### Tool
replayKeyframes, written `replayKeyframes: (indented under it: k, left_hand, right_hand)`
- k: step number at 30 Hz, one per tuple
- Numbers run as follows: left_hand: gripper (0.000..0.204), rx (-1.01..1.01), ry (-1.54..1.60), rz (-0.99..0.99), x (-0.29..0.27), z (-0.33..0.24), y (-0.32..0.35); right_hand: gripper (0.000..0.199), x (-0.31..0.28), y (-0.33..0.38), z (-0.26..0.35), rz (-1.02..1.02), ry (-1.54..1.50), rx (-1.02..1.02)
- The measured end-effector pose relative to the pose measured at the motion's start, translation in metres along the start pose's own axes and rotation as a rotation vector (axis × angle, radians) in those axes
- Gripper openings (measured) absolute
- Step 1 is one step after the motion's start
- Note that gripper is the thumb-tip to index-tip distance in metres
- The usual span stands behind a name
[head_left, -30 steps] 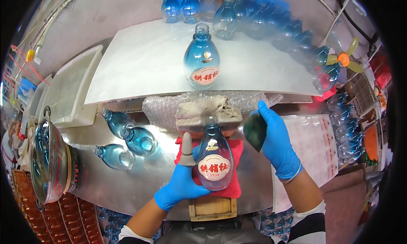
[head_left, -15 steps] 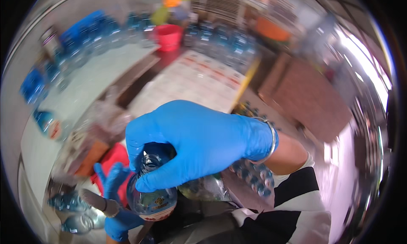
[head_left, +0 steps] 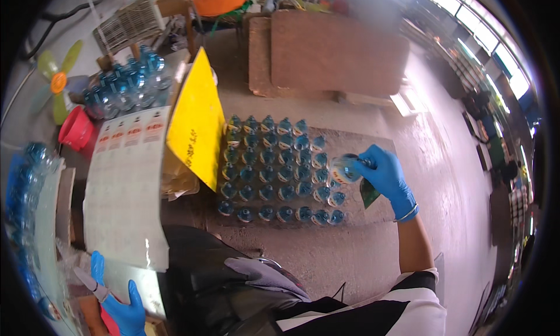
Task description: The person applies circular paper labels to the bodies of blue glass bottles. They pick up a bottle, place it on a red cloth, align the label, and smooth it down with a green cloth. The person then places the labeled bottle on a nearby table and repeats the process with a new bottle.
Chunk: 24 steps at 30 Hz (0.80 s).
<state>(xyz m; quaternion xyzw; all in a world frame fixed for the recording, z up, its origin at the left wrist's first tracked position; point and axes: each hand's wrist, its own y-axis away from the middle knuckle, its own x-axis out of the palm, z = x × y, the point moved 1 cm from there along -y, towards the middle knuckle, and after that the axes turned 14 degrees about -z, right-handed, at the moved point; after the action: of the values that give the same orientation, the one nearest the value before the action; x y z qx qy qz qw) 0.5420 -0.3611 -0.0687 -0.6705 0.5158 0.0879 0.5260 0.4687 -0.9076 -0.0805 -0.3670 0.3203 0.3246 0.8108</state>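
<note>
Right hand (head_left: 385, 175) in a grip on a blue bottle (head_left: 345, 168) over floor rows (head_left: 274, 167) — left hand (head_left: 125, 307) (gloved) clasping a grey tool (head_left: 90, 282).

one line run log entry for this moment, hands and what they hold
right hand: holds blue bottle over bottle rows on floor | left hand: grips grey tool by label sheets | yellow board upright

Two gloved hands: right hand (head_left: 385, 175) holds one blue bottle (head_left: 345, 168); beside it, roughly forty bottles (head_left: 274, 172) stand on the floor.
</note>
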Motion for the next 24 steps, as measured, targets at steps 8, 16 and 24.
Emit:
replayKeyframes:
  k: [8, 16, 24]
  left_hand:
    - [0.066, 0.377, -0.575, 0.060, 0.037, -0.065, -0.033]
    - [0.056, 0.138, -0.286, 0.079, 0.035, -0.054, -0.025]
    - [0.054, 0.256, -0.514, 0.232, 0.019, -0.079, -0.008]
  right_hand:
    - [0.026, 0.045, 0.110, -0.282, -0.007, 0.295, 0.365]
    - [0.030, 0.123, 0.189, -0.377, 0.194, 0.400, 0.643]
    - [0.029, 0.163, 0.218, -0.414, 0.045, 0.352, 0.754]
